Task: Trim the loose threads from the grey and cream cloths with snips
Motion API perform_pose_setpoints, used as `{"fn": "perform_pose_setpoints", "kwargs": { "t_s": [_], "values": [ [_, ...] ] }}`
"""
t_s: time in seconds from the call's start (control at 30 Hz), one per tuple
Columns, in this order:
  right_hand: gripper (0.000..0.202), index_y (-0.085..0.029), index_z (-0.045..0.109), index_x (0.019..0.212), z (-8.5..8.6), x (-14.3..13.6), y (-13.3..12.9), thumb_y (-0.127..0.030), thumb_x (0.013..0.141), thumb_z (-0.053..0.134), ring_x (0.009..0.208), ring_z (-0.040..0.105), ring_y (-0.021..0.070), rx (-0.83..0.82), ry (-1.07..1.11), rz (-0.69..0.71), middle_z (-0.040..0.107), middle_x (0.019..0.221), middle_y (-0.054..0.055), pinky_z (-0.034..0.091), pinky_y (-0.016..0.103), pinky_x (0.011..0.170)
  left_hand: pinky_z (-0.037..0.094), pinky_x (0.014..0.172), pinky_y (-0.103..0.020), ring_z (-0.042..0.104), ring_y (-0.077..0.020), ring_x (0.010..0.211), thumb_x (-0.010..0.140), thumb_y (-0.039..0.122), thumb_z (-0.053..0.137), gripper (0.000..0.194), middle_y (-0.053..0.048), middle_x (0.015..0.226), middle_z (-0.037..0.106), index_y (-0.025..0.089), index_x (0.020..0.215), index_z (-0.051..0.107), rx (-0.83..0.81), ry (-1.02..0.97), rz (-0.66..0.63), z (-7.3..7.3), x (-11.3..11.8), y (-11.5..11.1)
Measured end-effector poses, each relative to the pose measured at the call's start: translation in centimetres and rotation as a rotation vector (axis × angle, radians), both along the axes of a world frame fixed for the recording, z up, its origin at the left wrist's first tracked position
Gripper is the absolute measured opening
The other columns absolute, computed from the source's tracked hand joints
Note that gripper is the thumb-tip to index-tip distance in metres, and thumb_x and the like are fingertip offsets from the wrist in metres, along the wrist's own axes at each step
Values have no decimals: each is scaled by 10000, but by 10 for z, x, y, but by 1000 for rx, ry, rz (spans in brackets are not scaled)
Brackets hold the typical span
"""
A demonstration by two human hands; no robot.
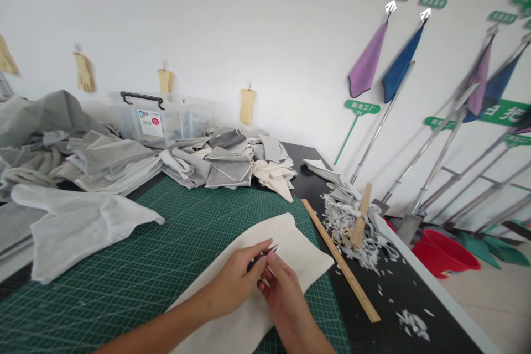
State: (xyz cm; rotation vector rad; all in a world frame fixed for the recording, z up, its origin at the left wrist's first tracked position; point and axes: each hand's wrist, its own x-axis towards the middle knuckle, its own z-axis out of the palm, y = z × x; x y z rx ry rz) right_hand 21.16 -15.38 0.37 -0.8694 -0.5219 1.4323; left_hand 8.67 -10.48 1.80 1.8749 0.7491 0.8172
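A piece of cream fabric (286,231) lies flat on the green cutting mat (186,215), under both of my hands. In my left hand (238,274) is a small pointed tool (258,260) with a dark handle; its slim metal tip pokes out between the fingers, and its exact kind is unclear. My right hand (286,287) meets the left one close to that tip, thumb and fingers pinched together. Whatever sits inside this pinch is hidden by the fingers. Both hands are just above or on the fabric; I cannot tell which.
A wooden ruler (340,260) lies along the mat's right edge. Beyond it are grey scraps (352,232) with a wooden stick (362,215). Fabric piles (228,160) and a clear plastic box (141,116) line the back. White fabric (91,221) lies left; a red bucket (446,254) stands right.
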Motion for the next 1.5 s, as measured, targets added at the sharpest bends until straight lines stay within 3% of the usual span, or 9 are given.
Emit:
{"fn": "perform_pose_setpoints", "kwargs": {
  "t_s": [0.23,0.37,0.57,0.67,0.97,1.17,1.33,1.5],
  "values": [
    [217,-155,722,788,-5,-2,-1,-344,698,781,566,496,73,11,85,-37,611,661,-4,431,167,523,312,1106,-396,440,-224,1280,946,372,439,466,-42,1413,476,274,1401,421,16,36,-51,9,-13,-9],
    [225,-154,717,773,-5,-1,-3,-331,667,807,545,489,58,51,86,-30,611,654,-13,401,142,479,330,1089,-398,471,-227,1244,958,392,406,480,-50,1386,504,273,1422,384,-19,46,-81,17,-16,-13],
    [252,-146,714,791,-6,2,-2,-329,651,817,523,481,52,57,26,10,604,642,-10,381,141,467,363,1049,-394,500,-238,1199,907,314,512,590,-58,1358,520,298,1457,297,27,87,-164,10,-19,-10],
    [287,-137,719,787,-9,3,-1,-348,627,828,489,444,46,63,-44,6,582,606,-13,338,142,431,350,1052,-411,477,-243,1224,928,290,465,614,-83,1357,512,294,1484,204,45,146,-185,7,-20,-9],
    [299,-129,731,786,-4,5,-2,-374,635,813,472,337,32,46,-183,-11,539,588,-19,224,149,398,326,1066,-421,459,-230,1241,950,325,424,607,-90,1342,511,311,1491,147,-1,193,-181,13,-20,-12],
    [288,-142,743,864,-5,6,-2,-336,660,803,520,427,52,34,-168,-44,628,675,13,330,154,447,345,1060,-416,474,-230,1228,945,326,434,603,-78,1356,512,305,1489,174,6,148,-127,11,-18,-11],
    [264,-161,745,885,-3,9,0,-305,671,799,738,588,124,10,-102,-107,700,861,48,481,203,641,336,1078,-410,453,-233,1261,947,405,428,559,-50,1410,476,290,1469,261,79,168,-114,12,-20,-7],
    [204,-163,750,811,-3,11,1,-299,667,801,772,598,132,-6,-90,-141,705,846,39,498,215,689,341,1075,-406,449,-227,1273,980,431,322,522,-46,1443,438,277,1473,250,160,242,-115,13,-20,-9]
  ]
}}
